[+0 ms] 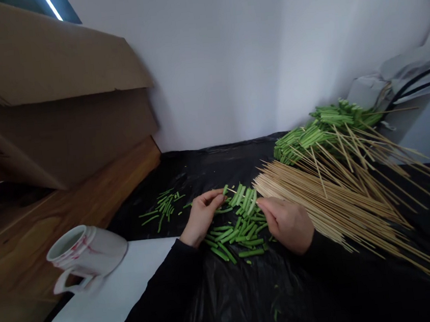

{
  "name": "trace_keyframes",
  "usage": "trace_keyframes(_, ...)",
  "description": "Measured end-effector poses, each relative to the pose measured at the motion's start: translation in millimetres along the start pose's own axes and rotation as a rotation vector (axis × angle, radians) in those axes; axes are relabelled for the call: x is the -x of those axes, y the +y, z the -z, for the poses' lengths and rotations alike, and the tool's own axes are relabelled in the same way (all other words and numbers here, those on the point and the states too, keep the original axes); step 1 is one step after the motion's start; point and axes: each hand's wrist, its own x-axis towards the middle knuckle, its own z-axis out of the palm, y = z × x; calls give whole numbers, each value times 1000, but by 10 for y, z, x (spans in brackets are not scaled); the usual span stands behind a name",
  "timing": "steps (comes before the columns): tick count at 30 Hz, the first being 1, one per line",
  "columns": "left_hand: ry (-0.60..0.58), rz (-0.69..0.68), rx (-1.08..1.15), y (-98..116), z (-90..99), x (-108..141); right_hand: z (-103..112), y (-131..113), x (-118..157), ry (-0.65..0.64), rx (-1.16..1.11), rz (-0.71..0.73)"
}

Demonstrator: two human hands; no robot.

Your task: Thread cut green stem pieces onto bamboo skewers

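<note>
My right hand [288, 222] is closed on a thin wooden skewer [232, 190]. Several cut green vegetable pieces [244, 199] are threaded side by side across that skewer. At its left end, my left hand [203, 214] pinches one short green stem piece [225, 189] between thumb and fingertips. Whether the skewer's tip has entered this piece is too small to tell. Beneath both hands lies a loose pile of cut green stems [242, 235] on black plastic sheeting [229, 292].
Right of my hands lies a large bundle of bare skewers [330, 200], with loaded green skewers [308, 138] heaped behind. More cut stems [162, 207] lie to the left. A white mug [101, 250] stands on a white sheet [118, 299]. A cardboard box [92, 128] is back left.
</note>
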Motion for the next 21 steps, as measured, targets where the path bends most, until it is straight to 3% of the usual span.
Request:
trace_keyframes(3, -39, 134, 231, 18, 2, 5, -12, -13, 10, -20, 6, 0)
trace_keyframes(6, -98, 154, 321, 32, 12, 8, -17, -26, 16, -49, 2, 3)
trace_keyframes(21, -138, 160, 361, 53, 8, 17, -10, -42, 15, -83, 2, -7)
